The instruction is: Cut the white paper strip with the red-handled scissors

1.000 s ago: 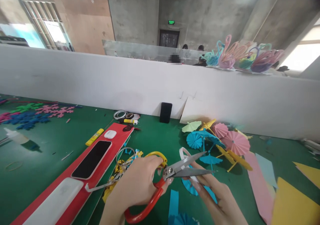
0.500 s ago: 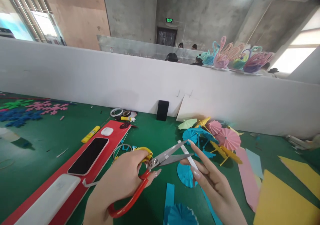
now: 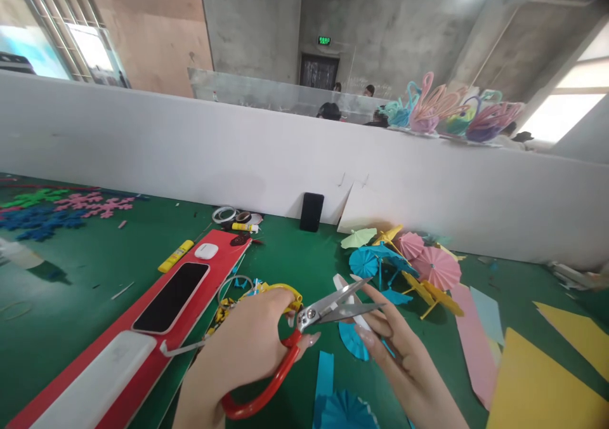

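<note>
Our left hand (image 3: 257, 334) was curled around the scissors (image 3: 311, 313), with the yellow handle loop up and the red one hanging low. The blades stood part open and pointed toward our right hand (image 3: 397, 340). That one was half closed and pinched a white strip (image 3: 362, 321) between thumb and fingers, the other fingers bent loosely. The strip slanted across the blades, above the table (image 3: 285, 254); we could not tell whether either edge touched it.

Below the strip we had a blue disc (image 3: 353, 341) of pleated paper, partly hidden by our right hand. Nearer us lay a flat blue band (image 3: 325, 375) and, against its lower end, a blue fan (image 3: 346, 411) cut by the bottom edge of the view.

Beyond our right hand sat a cluster of paper umbrellas (image 3: 436, 268) in pink, blue, yellow and pale green, some tipped on their sides. Pink paper (image 3: 476, 353) and yellow sheets (image 3: 537, 378) lay to the right.

On our left a long red board (image 3: 222, 263) carried a phone (image 3: 171, 297), a small white case (image 3: 206, 251) and a white block (image 3: 95, 384). A glue stick (image 3: 176, 256) lay just beside the board. Another phone (image 3: 312, 212) leaned upright at the white partition (image 3: 190, 150).
</note>
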The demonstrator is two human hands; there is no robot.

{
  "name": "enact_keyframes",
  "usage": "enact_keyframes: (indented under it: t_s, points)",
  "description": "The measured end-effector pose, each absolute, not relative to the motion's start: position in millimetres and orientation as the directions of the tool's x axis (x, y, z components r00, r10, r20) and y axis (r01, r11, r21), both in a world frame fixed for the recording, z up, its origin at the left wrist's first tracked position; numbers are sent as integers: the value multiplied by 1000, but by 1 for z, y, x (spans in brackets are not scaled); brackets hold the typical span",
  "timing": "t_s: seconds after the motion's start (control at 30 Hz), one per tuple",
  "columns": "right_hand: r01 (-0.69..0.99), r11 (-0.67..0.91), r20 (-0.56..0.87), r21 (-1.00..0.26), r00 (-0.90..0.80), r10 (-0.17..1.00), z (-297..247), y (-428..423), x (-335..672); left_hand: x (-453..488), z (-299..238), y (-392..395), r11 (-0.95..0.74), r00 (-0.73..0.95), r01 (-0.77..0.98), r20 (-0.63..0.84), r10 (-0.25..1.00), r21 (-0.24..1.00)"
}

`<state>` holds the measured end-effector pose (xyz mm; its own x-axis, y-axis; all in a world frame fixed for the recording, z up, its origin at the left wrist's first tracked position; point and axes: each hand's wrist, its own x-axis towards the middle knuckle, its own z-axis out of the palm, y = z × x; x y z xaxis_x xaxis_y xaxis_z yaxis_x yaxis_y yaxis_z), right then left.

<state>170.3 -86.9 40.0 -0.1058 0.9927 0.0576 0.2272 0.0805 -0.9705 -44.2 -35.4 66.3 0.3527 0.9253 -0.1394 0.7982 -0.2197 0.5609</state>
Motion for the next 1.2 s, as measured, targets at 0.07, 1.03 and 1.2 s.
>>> enact_keyframes:
  t_s: [0.07, 1.03, 1.2]
  points:
    - [217, 104, 83, -971, -101, 991, 40, -87, 171, -45, 67, -35, -201, 336, 808, -153, 929, 554]
    - [370, 245, 177, -896, -207, 962, 52, -86, 172, -44, 66, -40, -277, 395, 789, -107, 912, 549]
    - [404, 239, 170, -883, -201, 965, 51, -87, 171, -45, 67, -41, -277, 390, 793, -103, 915, 542]
